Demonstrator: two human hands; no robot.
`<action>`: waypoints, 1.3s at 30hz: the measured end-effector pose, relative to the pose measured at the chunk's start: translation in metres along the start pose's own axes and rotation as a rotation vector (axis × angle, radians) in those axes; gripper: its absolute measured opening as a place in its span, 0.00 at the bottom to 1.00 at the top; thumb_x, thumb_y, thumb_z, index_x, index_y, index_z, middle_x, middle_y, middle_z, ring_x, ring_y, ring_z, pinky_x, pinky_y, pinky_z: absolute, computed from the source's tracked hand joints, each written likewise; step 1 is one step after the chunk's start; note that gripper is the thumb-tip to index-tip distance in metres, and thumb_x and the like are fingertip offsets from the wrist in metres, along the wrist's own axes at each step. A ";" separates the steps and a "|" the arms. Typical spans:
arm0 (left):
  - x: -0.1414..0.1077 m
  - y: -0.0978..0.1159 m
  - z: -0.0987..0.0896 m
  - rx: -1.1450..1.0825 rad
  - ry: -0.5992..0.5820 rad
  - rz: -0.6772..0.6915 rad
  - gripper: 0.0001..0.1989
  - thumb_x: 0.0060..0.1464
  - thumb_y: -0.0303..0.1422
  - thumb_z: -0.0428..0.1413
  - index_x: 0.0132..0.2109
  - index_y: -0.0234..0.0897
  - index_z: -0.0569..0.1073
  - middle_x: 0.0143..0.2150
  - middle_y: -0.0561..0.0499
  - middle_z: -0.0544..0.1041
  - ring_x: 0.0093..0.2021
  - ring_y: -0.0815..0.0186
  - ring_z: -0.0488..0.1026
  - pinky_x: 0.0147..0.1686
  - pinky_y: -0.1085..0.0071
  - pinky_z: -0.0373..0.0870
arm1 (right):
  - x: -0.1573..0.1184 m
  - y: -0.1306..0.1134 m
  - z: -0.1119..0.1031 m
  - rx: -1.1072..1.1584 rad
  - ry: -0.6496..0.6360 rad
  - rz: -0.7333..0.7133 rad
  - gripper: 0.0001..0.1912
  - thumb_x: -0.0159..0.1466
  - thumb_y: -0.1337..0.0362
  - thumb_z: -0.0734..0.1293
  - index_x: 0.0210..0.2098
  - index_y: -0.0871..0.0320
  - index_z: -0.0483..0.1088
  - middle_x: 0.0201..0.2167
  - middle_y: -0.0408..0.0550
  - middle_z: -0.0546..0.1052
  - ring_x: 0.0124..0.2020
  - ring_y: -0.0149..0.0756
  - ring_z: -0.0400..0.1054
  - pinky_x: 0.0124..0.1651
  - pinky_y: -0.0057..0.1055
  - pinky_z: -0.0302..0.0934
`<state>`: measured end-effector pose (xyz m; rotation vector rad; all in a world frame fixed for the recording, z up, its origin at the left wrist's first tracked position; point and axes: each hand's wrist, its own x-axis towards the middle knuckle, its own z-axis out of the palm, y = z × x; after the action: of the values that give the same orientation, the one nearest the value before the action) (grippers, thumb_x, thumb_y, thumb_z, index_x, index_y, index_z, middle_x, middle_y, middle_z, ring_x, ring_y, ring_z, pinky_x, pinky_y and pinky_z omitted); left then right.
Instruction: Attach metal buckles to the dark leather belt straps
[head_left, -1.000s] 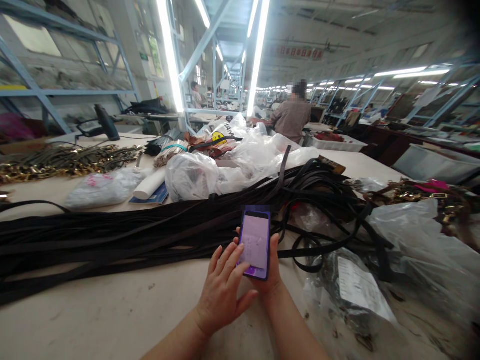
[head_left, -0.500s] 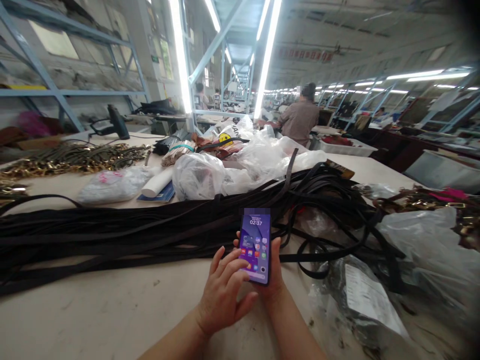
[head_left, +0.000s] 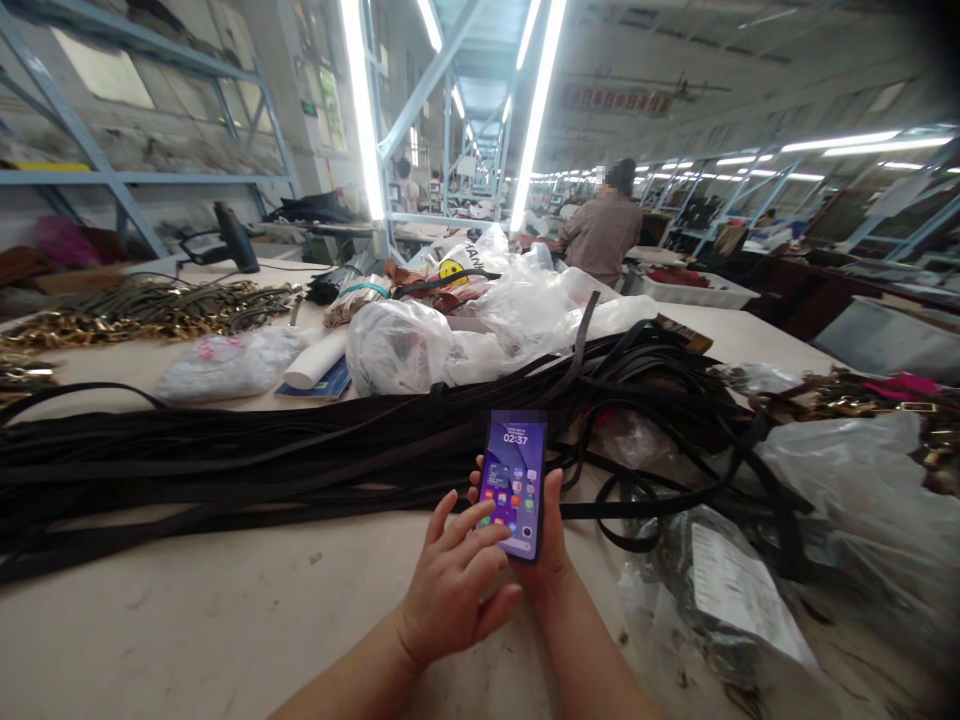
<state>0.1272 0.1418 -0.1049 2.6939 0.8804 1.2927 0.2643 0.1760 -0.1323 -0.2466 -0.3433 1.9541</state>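
Note:
A smartphone point(head_left: 516, 480) with a lit purple home screen stands tilted up in my right hand point(head_left: 553, 535). The thumb lies along its right edge and fingertips show at its left edge; the palm is hidden behind it. My left hand point(head_left: 457, 575) hovers over the lower left of the screen, fingers spread and holding nothing. Whether a fingertip touches the glass I cannot tell. Just beyond the phone a thick bundle of long black straps point(head_left: 225, 455) runs across the table point(head_left: 225, 620), its looped ends spreading to the right.
Clear plastic bags point(head_left: 401, 345) and a white roll point(head_left: 315, 360) on a blue booklet point(head_left: 334, 382) lie behind the straps. Gold-coloured metal fittings point(head_left: 150, 310) are heaped at left. A labelled plastic package point(head_left: 739, 590) sits at right. A person point(head_left: 604, 235) is farther back.
The phone and my right hand have shifted slightly to the right. My left hand has moved slightly right too, its fingers still over the screen.

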 end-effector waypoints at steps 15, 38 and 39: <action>0.001 -0.010 -0.004 -0.019 0.059 -0.107 0.04 0.51 0.29 0.51 0.28 0.39 0.64 0.34 0.55 0.76 0.48 0.63 0.68 0.60 0.57 0.41 | 0.002 -0.004 0.000 -0.013 0.022 -0.048 0.39 0.54 0.37 0.57 0.51 0.63 0.64 0.42 0.54 0.74 0.41 0.40 0.69 0.45 0.37 0.63; 0.001 -0.009 -0.003 -0.021 0.070 -0.127 0.02 0.51 0.29 0.51 0.30 0.40 0.65 0.39 0.53 0.76 0.50 0.62 0.67 0.60 0.56 0.42 | 0.000 -0.006 0.003 -0.014 0.019 -0.085 0.39 0.55 0.37 0.55 0.52 0.62 0.63 0.43 0.55 0.74 0.40 0.40 0.70 0.45 0.36 0.62; 0.001 -0.009 -0.003 -0.021 0.069 -0.126 0.02 0.51 0.29 0.51 0.30 0.40 0.66 0.39 0.53 0.76 0.50 0.62 0.67 0.60 0.56 0.42 | 0.000 -0.006 0.003 -0.016 0.016 -0.082 0.39 0.55 0.37 0.55 0.52 0.62 0.63 0.43 0.55 0.74 0.40 0.40 0.69 0.45 0.37 0.62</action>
<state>0.1210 0.1493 -0.1043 2.5459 1.0197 1.3665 0.2682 0.1775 -0.1271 -0.2552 -0.3536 1.8681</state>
